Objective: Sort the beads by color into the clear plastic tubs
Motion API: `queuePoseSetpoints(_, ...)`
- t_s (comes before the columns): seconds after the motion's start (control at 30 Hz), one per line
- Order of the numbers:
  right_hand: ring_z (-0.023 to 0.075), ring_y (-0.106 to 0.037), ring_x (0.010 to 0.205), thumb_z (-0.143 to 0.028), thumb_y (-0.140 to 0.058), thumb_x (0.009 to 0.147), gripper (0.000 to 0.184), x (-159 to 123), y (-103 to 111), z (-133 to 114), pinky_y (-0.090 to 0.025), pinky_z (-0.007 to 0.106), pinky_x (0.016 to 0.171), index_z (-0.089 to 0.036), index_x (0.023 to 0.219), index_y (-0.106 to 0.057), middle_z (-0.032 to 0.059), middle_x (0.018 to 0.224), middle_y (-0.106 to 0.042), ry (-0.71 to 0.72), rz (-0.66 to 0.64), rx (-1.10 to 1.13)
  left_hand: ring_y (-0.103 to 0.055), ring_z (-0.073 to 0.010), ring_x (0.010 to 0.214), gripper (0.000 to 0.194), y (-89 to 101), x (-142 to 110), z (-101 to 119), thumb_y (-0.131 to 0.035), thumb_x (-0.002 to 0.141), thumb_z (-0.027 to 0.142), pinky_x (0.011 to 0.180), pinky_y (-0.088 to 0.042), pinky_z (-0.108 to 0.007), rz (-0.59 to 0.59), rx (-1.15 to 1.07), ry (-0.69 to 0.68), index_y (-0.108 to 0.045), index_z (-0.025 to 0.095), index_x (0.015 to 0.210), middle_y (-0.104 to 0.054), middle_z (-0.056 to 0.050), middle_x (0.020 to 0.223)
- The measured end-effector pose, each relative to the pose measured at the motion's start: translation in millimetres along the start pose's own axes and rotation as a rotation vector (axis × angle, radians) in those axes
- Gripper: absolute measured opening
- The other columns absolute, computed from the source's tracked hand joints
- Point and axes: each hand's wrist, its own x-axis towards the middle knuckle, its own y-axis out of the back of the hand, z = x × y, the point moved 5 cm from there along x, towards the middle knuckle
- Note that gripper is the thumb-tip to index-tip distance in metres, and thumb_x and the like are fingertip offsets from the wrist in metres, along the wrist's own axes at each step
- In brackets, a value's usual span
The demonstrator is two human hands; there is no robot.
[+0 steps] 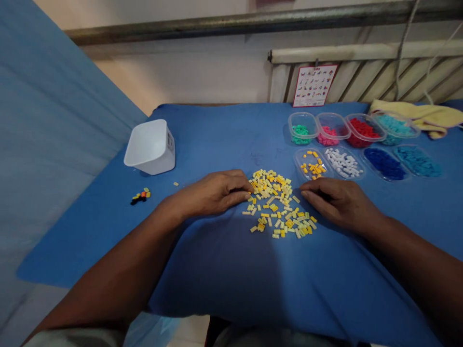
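Both hands' grips flank the brick pile (pixel 277 202), fingertips touching its edges.

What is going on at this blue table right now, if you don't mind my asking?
A person sits with both hands resting on the blue cloth, either side of a loose pile of yellow and pale bricks. The left hand touches the pile's left edge; the right hand lies at its right. Neither visibly holds a brick. Behind stand clear tubs of sorted bricks, one tub holding a few yellow pieces. A white bin lies tipped at left.
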Motion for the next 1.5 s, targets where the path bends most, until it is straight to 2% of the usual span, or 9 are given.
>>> queuePoseSetpoints(0.13,0.0208,-0.081,0.089,-0.028,-0.067,0.109,0.015,1,-2,-34,-0.064,0.034,0.08,-0.024,0.12,-0.077,0.005,0.105,-0.085,0.152,-0.018,0.057,-0.072,-0.0161,0.1,0.019,-11.2,5,3,-0.07,0.107,0.027,0.091,-0.054,-0.027,0.066,-0.303,0.055,-0.08,0.017,0.119,-0.077,-0.009,0.112)
queuePoseSetpoints(0.3,0.019,-0.079,0.089,-0.024,-0.068,0.11,0.019,2,-5,-62,-0.063,0.032,0.078,-0.024,0.129,-0.07,0.0055,0.105,-0.083,0.226,0.004,0.118,-0.074,-0.0141,0.086,0.027,-51.9,19,10,-0.087,0.096,0.033,0.081,-0.058,-0.024,0.072,-0.946,0.283,-0.083,0.015,0.116,-0.081,-0.008,0.098)
queuePoseSetpoints(0.5,0.0185,-0.079,0.092,-0.026,-0.071,0.11,0.022,2,-6,-62,-0.063,0.032,0.079,-0.025,0.131,-0.068,0.0057,0.107,-0.082,0.185,0.039,0.156,-0.076,-0.0122,0.085,0.03,-71.5,30,20,-0.095,0.09,0.032,0.079,-0.06,-0.021,0.126,-1.15,0.314,-0.084,0.015,0.113,-0.083,-0.007,0.097)
queuePoseSetpoints(0.83,0.0177,-0.076,0.091,-0.025,-0.069,0.11,0.008,5,-6,-63,-0.062,0.031,0.078,-0.024,0.117,-0.07,0.0058,0.105,-0.079,0.155,0.057,0.166,-0.077,-0.0133,0.081,0.039,-76.0,30,20,-0.099,0.083,0.035,0.073,-0.061,-0.022,0.222,-1.145,0.381,-0.078,0.014,0.108,-0.082,-0.006,0.09)
queuePoseSetpoints(1.0,0.0175,-0.076,0.093,-0.022,-0.067,0.109,0.011,5,-6,-59,-0.061,0.031,0.079,-0.025,0.119,-0.069,0.0049,0.106,-0.078,0.138,0.035,0.215,-0.078,-0.0148,0.086,0.042,-74.7,30,21,-0.095,0.087,0.041,0.073,-0.062,-0.022,0.216,-1.115,0.361,-0.078,0.014,0.113,-0.083,-0.008,0.094)
queuePoseSetpoints(1.17,0.0207,-0.077,0.1,-0.024,-0.068,0.109,0.013,3,-8,-56,-0.063,0.036,0.084,-0.026,0.121,-0.068,0.0068,0.112,-0.08,0.16,0.005,0.191,-0.076,-0.0132,0.079,0.031,-63.5,27,20,-0.087,0.095,0.042,0.067,-0.057,-0.02,0.281,-0.965,0.314,-0.079,0.014,0.107,-0.082,-0.008,0.093)
queuePoseSetpoints(1.3,0.022,-0.079,0.096,-0.028,-0.07,0.109,0.016,2,-7,-57,-0.063,0.036,0.081,-0.027,0.125,-0.068,0.0063,0.109,-0.081,0.161,0.044,0.121,-0.069,-0.0113,0.068,0.032,-70.1,24,24,-0.083,0.099,0.046,0.063,-0.056,-0.021,0.228,-0.911,0.277,-0.081,0.015,0.103,-0.078,-0.006,0.085)
queuePoseSetpoints(1.43,0.0198,-0.078,0.092,-0.021,-0.07,0.108,0.016,1,-4,-65,-0.062,0.034,0.081,-0.026,0.124,-0.068,0.0053,0.107,-0.082,0.244,0.063,0.073,-0.064,-0.0103,0.063,0.034,-77.7,23,34,-0.075,0.105,0.047,0.057,-0.052,-0.02,0.13,-0.832,0.25,-0.082,0.014,0.108,-0.075,-0.004,0.079)
queuePoseSetpoints(1.5,0.0194,-0.078,0.091,-0.021,-0.07,0.108,0.015,1,-3,-65,-0.062,0.033,0.08,-0.025,0.122,-0.068,0.0059,0.106,-0.082,0.249,0.058,0.063,-0.061,-0.01,0.062,0.033,-69.8,23,33,-0.072,0.107,0.046,0.057,-0.049,-0.02,0.169,-0.722,0.228,-0.083,0.015,0.105,-0.074,-0.003,0.076)
